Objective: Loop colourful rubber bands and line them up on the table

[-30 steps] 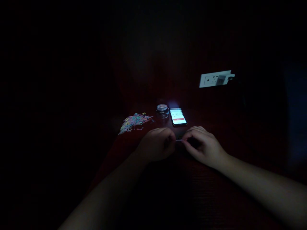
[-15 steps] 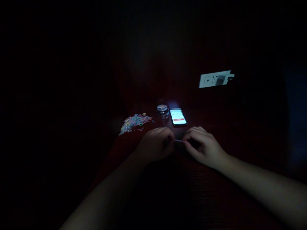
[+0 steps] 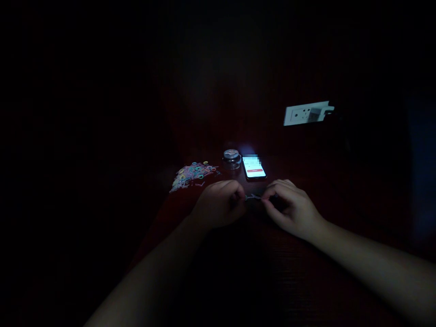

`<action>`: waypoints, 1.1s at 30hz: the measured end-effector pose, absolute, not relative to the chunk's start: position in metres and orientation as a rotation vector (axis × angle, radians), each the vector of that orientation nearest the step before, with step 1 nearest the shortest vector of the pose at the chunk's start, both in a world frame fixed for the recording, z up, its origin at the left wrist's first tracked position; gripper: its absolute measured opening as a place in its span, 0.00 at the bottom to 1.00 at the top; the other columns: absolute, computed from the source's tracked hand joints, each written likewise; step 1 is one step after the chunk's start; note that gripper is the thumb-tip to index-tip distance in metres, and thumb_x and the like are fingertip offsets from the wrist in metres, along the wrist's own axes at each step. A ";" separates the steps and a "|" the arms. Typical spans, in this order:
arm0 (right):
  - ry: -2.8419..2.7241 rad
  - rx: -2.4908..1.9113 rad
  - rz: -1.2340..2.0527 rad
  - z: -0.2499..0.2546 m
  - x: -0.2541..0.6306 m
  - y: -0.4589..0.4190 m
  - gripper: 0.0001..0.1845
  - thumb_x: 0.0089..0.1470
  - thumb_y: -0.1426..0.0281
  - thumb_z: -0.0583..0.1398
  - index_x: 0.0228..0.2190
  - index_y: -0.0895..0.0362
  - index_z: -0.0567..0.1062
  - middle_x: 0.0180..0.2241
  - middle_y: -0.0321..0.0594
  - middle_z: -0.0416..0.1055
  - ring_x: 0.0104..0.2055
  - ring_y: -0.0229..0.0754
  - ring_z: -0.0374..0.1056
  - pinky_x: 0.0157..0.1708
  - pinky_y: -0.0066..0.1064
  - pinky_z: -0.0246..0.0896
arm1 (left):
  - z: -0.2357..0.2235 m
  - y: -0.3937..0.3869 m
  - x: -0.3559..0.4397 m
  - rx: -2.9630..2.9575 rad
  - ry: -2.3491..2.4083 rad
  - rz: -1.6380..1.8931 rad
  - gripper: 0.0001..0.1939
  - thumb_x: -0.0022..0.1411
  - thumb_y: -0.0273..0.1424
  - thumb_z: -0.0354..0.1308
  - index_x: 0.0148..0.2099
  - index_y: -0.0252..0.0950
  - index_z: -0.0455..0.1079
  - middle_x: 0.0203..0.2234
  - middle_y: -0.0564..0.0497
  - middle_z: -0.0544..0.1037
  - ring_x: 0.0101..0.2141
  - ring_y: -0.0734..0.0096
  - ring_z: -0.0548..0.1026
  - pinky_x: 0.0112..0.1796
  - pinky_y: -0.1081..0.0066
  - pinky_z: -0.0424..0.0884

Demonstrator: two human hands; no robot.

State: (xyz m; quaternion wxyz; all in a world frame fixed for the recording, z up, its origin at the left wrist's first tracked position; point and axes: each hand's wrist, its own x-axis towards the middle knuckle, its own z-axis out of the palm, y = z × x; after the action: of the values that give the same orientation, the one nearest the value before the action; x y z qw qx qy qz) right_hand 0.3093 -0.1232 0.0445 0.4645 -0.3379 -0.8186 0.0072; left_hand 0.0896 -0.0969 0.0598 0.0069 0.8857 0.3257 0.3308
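Between my two hands stretches a pale, thin rubber band (image 3: 253,197), pinched at both ends; it looks looped or linked in the middle, too dim to be sure. My left hand (image 3: 223,203) is closed, thumb against forefinger, at the band's left end. At its right end the thumb and forefinger of my right hand (image 3: 289,203) are pressed together. A heap of small coloured rubber bands (image 3: 190,175) lies on the dark red table beyond my left hand.
A small clear jar with a patterned lid (image 3: 231,159) stands behind my hands. Right beside it lies a phone (image 3: 255,167) with its screen lit. A white wall socket (image 3: 304,113) with a plug in it is at the upper right. The surroundings are very dark.
My hands have drawn slightly apart, and more of the band shows between the fingertips. The heap, jar and phone stay in place; the view has shifted a little.
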 end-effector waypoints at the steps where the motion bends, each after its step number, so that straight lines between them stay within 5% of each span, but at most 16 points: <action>1: -2.012 -0.830 0.020 0.045 0.309 -0.123 0.04 0.53 0.75 0.60 0.29 0.54 0.70 0.27 0.37 0.71 0.30 0.42 0.66 0.34 0.37 0.59 | 0.060 -0.097 0.090 2.771 1.018 1.035 0.04 0.54 0.28 0.57 0.34 0.38 0.66 0.26 0.56 0.74 0.27 0.73 0.71 0.31 0.70 0.66; 7: -2.051 -0.842 0.024 0.044 0.310 -0.122 0.05 0.53 0.76 0.59 0.29 0.55 0.69 0.26 0.36 0.70 0.30 0.41 0.65 0.35 0.36 0.56 | 0.061 -0.095 0.087 2.788 1.037 0.937 0.04 0.53 0.28 0.58 0.33 0.37 0.67 0.25 0.56 0.74 0.26 0.75 0.71 0.29 0.72 0.65; 17: -2.440 -1.084 0.012 0.036 0.303 -0.119 0.04 0.54 0.75 0.58 0.28 0.56 0.71 0.30 0.38 0.72 0.34 0.42 0.64 0.37 0.36 0.51 | 0.067 -0.083 0.071 2.745 1.336 0.135 0.03 0.48 0.32 0.61 0.26 0.38 0.70 0.20 0.54 0.75 0.19 0.73 0.70 0.20 0.73 0.58; 22: -2.438 -1.250 -0.145 0.039 0.296 -0.118 0.07 0.57 0.73 0.57 0.27 0.56 0.71 0.29 0.39 0.72 0.33 0.42 0.63 0.35 0.36 0.48 | 0.075 -0.083 0.074 2.713 1.492 -0.182 0.10 0.52 0.38 0.57 0.28 0.36 0.74 0.22 0.49 0.76 0.22 0.68 0.73 0.23 0.71 0.63; 33: -2.522 -1.123 0.081 0.034 0.300 -0.114 0.05 0.54 0.73 0.59 0.33 0.56 0.75 0.34 0.39 0.74 0.38 0.44 0.66 0.42 0.38 0.52 | 0.072 -0.081 0.068 2.619 1.464 -0.049 0.10 0.56 0.36 0.55 0.32 0.37 0.74 0.26 0.50 0.77 0.25 0.70 0.72 0.26 0.71 0.63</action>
State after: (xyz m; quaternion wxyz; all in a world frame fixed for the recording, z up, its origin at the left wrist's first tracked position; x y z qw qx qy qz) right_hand 0.2996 -0.1139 0.0342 0.1888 -0.3994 -0.8967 0.0287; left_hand 0.0676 -0.0807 0.0721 0.0702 0.8706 0.4866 -0.0162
